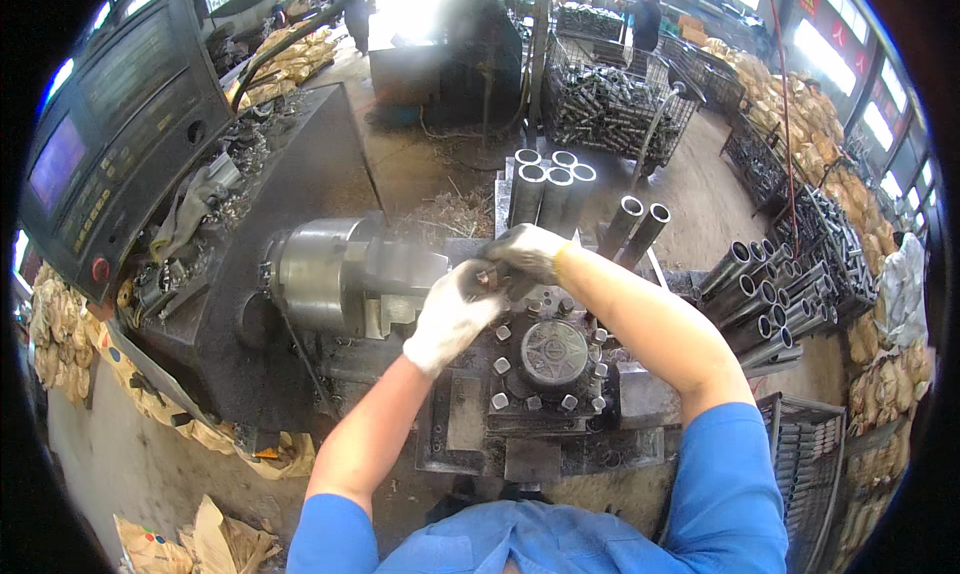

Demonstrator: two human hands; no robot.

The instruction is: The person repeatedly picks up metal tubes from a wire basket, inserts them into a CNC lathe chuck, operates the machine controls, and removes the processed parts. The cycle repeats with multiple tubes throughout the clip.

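Note:
My left hand (452, 319), in a white work glove, is closed around a small dark metal piece (485, 278) whose round end faces up. My right hand (528, 251), gloved too, curls over the far side of the same piece; its fingertips are partly hidden. Both hands meet just beyond the lathe's square tool post (553, 354), which has a round cap and several square-headed bolts. To their left is the lathe chuck (325, 274), with a blurred grey cylindrical part (405, 266) reaching from it toward my left hand.
Several steel tubes (555, 196) stand upright beyond my hands, and two more (632, 224) lean beside them. More tubes (765, 299) are stacked at the right. A control panel (110, 124) rises at the left. Wire bins (620, 104) of metal parts stand farther back.

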